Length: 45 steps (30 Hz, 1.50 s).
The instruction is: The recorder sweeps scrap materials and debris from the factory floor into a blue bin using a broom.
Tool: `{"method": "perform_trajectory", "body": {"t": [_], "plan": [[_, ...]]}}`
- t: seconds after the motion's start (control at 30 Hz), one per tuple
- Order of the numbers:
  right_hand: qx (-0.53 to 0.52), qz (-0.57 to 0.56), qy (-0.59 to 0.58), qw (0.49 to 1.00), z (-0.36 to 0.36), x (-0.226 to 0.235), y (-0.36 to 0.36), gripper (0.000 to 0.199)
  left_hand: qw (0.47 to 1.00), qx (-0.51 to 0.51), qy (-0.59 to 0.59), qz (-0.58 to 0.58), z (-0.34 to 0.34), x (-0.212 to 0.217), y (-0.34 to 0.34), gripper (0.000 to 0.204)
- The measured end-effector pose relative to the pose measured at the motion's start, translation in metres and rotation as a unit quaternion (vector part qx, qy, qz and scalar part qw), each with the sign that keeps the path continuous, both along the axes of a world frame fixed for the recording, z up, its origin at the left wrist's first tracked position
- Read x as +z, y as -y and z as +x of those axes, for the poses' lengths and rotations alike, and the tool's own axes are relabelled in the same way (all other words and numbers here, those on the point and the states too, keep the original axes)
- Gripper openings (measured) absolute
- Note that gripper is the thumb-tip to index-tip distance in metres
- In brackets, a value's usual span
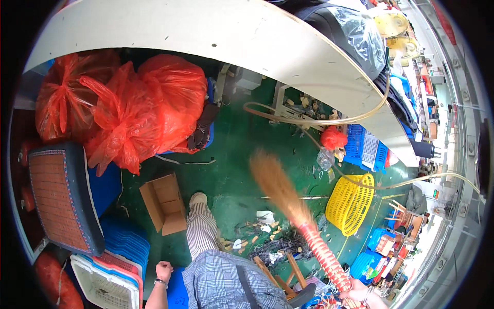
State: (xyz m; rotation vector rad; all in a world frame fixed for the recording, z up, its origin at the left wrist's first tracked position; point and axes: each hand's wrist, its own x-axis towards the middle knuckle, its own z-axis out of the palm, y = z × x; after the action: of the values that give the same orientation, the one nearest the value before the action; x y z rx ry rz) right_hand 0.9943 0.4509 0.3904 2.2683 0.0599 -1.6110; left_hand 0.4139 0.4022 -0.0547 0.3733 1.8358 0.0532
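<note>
The right hand (355, 294) grips the handle of a long broom (307, 226) with straw-coloured bristles and a red-and-cream bound handle. The left hand (164, 271) is curled into a narrow fist beside the body (whether it encloses anything cannot be told). The broom lies in front of the person, right of the midline; its long axis runs obliquely from the right hand forward and leftward, bristle end farthest out, over the green painted floor (231, 139). Whether the bristle tips touch the floor cannot be determined. Left of the handle, near the wooden stool legs (296, 269), lies a heap of dark, shredded scraps (283, 246). Farther forward, an open brown cardboard box (149, 203) stands left of the striped trouser leg (203, 230), and a yellow perforated plastic basket (334, 206) stands right of the broom. Beyond, knotted red translucent plastic bags (175, 98) sit below a white tabletop (231, 31).
</note>
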Motion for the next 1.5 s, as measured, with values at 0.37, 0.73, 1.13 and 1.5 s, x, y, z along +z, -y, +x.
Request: {"method": "perform_trajectory", "body": {"t": [0.37,0.73,1.13,1.5], "plan": [[-0.195,0.134,-0.156,0.959,-0.019,-0.042,-0.167,0.028,0.988,0.04,0.15,0.024,0.074,0.102,-0.085,0.014],[-0.073,0.207,-0.179,0.959,-0.074,-0.186,-0.313,0.039,0.968,0.11,0.214,0.068,0.115,0.107,-0.147,0.011],[-0.152,0.158,-0.187,0.958,-0.064,-0.072,-0.21,0.031,0.953,0.07,0.291,0.046,0.134,0.151,-0.158,0.013],[-0.248,0.188,-0.27,0.911,-0.045,-0.191,-0.234,0.039,0.971,0.014,0.237,0.014,0.139,0.174,-0.174,0.01]]}}
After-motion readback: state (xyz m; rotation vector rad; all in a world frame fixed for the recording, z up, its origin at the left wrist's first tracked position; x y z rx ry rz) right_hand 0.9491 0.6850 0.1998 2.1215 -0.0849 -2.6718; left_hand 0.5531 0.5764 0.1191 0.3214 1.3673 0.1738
